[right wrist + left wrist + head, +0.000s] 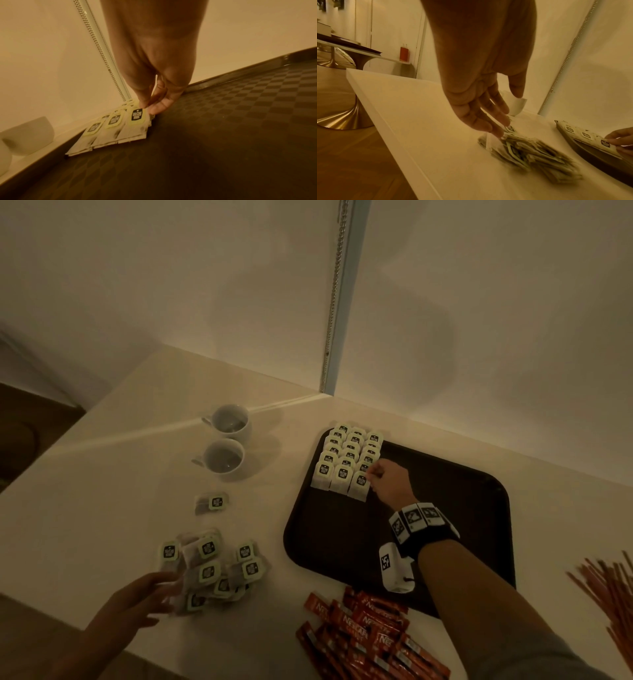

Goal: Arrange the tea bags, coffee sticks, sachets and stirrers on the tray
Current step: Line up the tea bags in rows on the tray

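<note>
A dark tray (445, 508) lies on the white table, with tea bags (346, 460) laid in three overlapping columns at its far left corner. My right hand (371, 474) is at the right column. In the right wrist view its thumb and forefinger (148, 108) pinch the top of the front tea bag (137, 124) by its green tag. My left hand (150, 594) reaches over a loose pile of tea bags (212, 570) left of the tray. Its fingers (503, 117) are straight, thumb apart, with the fingertips touching the pile (530, 152).
One tea bag (212, 503) lies alone beyond the pile. Two white cups (231, 421) (222, 457) stand at the back left. Red coffee sticks (370, 635) are heaped before the tray and brown stirrers (609, 594) lie at the right. The wall runs close behind.
</note>
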The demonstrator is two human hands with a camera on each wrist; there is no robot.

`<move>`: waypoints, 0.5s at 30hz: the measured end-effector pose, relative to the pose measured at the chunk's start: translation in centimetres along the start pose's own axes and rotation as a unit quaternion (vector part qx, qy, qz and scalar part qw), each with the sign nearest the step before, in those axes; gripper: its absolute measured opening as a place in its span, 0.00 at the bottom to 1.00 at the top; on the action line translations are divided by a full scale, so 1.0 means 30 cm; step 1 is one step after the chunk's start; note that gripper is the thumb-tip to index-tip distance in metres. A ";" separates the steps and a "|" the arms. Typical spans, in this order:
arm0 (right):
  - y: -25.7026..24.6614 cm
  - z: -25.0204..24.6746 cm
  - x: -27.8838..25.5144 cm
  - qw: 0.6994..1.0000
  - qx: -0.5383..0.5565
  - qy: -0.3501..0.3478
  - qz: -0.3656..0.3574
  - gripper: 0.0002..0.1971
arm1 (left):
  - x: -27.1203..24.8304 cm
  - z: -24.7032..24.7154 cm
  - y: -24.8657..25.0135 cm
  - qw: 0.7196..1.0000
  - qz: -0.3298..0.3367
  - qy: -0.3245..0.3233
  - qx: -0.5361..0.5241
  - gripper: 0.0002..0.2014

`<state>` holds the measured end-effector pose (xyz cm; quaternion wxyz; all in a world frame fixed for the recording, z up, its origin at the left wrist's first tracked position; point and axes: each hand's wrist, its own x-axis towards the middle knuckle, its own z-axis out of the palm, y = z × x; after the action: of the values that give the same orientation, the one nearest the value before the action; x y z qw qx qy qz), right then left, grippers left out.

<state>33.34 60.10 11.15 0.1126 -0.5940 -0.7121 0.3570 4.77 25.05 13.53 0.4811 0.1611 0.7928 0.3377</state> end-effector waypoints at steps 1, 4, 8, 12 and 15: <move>-0.001 0.000 0.000 1.000 -0.003 0.004 0.000 0.06 | 0.000 0.000 -0.001 1.000 -0.001 0.000 0.000 0.08; -0.027 -0.002 -0.011 0.999 -0.003 0.034 -0.008 0.10 | -0.004 0.000 -0.005 1.000 -0.004 -0.002 -0.001 0.08; -0.178 0.054 -0.124 0.991 0.016 0.004 -0.135 0.09 | -0.017 0.005 -0.022 1.000 0.005 -0.003 0.010 0.08; -0.327 0.219 -0.289 0.911 -0.072 -0.280 -0.293 0.19 | -0.032 0.015 -0.047 1.000 0.008 -0.012 0.015 0.08; -0.379 0.351 -0.355 0.852 -0.180 -0.379 -0.312 0.37 | -0.044 0.007 -0.090 0.999 0.016 -0.016 0.031 0.07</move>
<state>21.34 45.85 13.67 -0.1694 -0.1689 -0.8995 0.3657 5.77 22.43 12.47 0.4831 0.1942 0.7921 0.3185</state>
